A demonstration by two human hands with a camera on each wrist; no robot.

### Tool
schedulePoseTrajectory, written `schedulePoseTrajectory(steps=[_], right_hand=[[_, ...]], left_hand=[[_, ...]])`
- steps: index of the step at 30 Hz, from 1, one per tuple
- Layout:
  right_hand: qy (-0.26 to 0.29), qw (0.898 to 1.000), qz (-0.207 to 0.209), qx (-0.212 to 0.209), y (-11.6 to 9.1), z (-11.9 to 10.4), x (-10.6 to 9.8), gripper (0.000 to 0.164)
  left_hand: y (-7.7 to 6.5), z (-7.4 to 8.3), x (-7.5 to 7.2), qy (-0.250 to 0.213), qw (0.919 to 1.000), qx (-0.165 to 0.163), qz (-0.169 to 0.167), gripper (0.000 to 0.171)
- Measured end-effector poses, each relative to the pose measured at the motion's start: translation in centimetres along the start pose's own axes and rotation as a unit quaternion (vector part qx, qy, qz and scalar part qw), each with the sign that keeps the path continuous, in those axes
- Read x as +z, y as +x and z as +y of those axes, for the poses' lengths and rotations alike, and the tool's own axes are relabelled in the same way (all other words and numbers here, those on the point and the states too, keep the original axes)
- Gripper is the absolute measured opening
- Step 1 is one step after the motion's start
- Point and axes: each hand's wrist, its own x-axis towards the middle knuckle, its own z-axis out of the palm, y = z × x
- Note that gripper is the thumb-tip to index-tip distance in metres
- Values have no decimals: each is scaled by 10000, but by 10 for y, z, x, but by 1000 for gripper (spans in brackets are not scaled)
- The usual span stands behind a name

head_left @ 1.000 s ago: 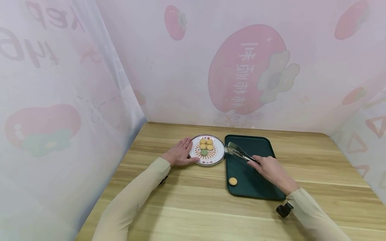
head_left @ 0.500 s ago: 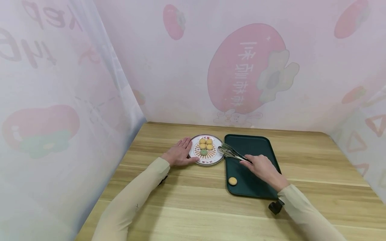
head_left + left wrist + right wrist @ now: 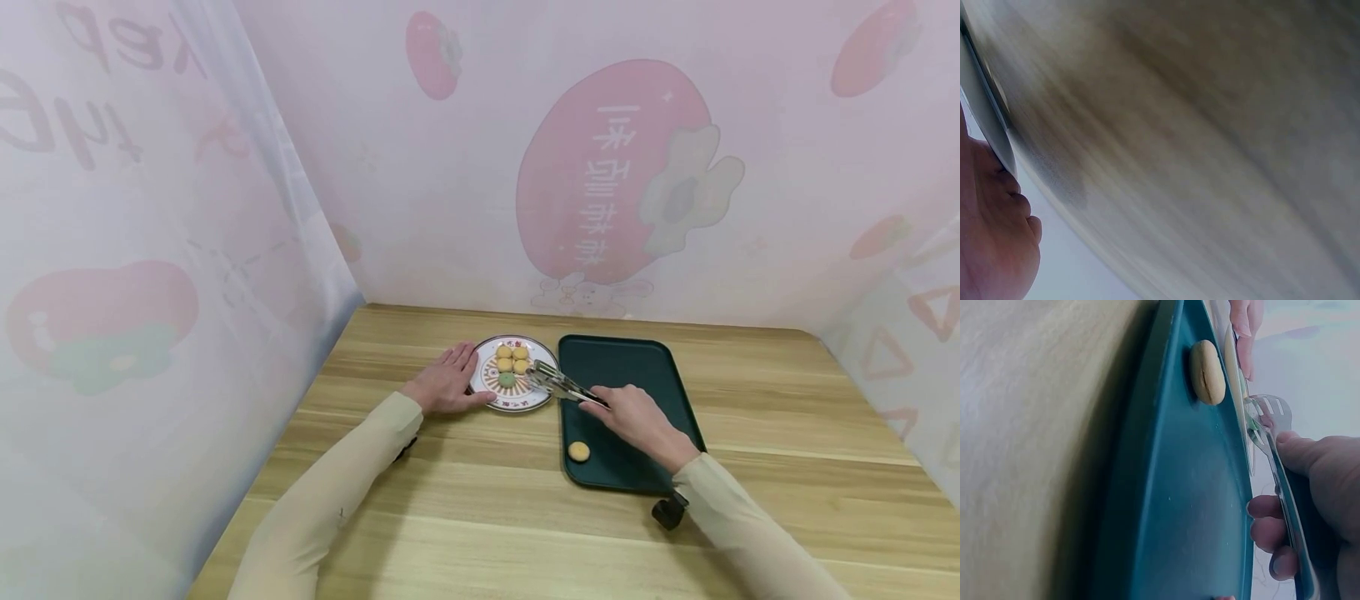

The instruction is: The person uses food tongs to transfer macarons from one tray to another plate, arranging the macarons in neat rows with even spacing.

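Observation:
My left hand (image 3: 447, 381) rests at the left edge of a white patterned plate (image 3: 542, 354), fingers extended and thumb along the front rim. Several yellow round cookies (image 3: 521, 353) and one green cookie (image 3: 507, 380) lie on the plate. My right hand (image 3: 637, 421) grips metal food tongs (image 3: 562, 385), whose tips are over the plate's right side, close to the yellow cookies. Whether the tips touch a cookie is unclear. A single yellow cookie (image 3: 578, 452) sits in the near left corner of the dark green tray (image 3: 618, 358), seen edge-on in the right wrist view.
The tray stands right of the plate, its left side close to the plate's rim. Both lie on a wooden table (image 3: 465, 500). A pale pink printed curtain (image 3: 450, 208) hangs behind. A small reddish thing (image 3: 1225, 598) shows at the right wrist view's bottom edge.
My right hand and the tongs have moved left, bringing the tips from the tray's left edge to over the plate. My left hand and the cookies have stayed put.

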Motion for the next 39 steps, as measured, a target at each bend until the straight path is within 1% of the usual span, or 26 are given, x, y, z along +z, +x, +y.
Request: schedulePoseTrajectory(steps=[10, 20, 29, 39], right_hand=[[-83, 9999, -26, -139, 6, -5, 6, 21], [-6, 9998, -54, -186, 10, -9, 10, 23], [-67, 9998, -145, -72, 12, -11, 10, 23], [-151, 9996, -207, -99, 13, -13, 8, 24]], left_hand=[[1, -1, 1, 55, 10000, 20, 7, 107], [2, -2, 3, 71, 10000, 15, 40, 106], [2, -2, 3, 49, 10000, 12, 36, 106], [3, -2, 3, 34, 10000, -7, -12, 107]])
